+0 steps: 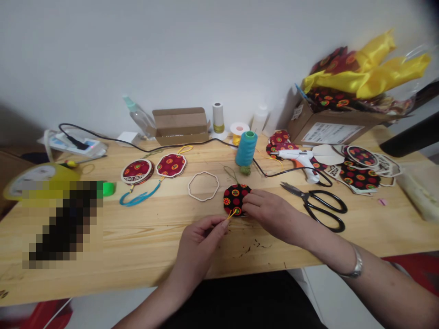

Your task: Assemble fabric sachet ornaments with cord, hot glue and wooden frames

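A round black fabric piece with red and orange flower patterns (236, 194) lies on the wooden table in front of me. My left hand (206, 235) pinches a short yellow cord (231, 214) at its lower edge. Fingers of my right hand (265, 208) are closed on the right side of the fabric piece, and its fingertips are partly hidden. A green cord loop (231, 173) shows at the piece's top. Just left of it lies a pale scalloped frame (203, 186).
Black-handled scissors (318, 203) and a white glue gun (303, 160) lie to the right, its cable running across the back. A teal thread cone (246, 150) stands behind my hands. Two red ornaments (137, 172) lie left. A box of fabric (332, 128) stands back right.
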The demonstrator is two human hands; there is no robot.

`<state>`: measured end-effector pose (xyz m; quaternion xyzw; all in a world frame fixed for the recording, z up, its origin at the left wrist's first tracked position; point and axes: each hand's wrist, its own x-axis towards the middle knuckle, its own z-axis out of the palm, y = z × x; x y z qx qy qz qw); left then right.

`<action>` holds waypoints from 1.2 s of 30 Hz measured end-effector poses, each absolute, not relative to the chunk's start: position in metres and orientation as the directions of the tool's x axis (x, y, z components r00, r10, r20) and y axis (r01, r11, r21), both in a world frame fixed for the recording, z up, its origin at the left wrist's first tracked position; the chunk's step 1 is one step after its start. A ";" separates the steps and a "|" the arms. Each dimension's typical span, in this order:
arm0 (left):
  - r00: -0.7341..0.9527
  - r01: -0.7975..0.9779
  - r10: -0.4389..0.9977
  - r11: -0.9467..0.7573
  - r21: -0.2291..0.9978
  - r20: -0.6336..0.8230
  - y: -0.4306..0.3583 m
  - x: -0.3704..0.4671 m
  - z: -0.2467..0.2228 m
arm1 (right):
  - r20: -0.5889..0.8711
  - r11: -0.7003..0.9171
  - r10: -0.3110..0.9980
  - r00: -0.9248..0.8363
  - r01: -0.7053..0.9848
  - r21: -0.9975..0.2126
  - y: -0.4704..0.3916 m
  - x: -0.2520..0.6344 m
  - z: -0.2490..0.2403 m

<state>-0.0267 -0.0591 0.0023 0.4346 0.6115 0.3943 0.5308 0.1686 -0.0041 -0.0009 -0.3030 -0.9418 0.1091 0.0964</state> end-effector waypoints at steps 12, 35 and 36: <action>0.001 0.209 0.966 0.251 0.945 -0.257 -0.059 -0.028 -0.002 | 0.084 0.791 0.573 -0.815 0.524 -0.315 0.001 0.172 0.004; 0.456 0.532 0.828 -0.547 0.646 0.325 -0.060 -0.029 -0.012 | -0.150 0.455 0.721 -0.677 0.626 -0.634 0.018 0.164 0.020; 0.460 0.542 0.829 -0.546 0.639 0.318 -0.060 -0.028 -0.013 | -0.148 0.451 0.723 -0.675 0.624 -0.638 0.018 0.163 0.019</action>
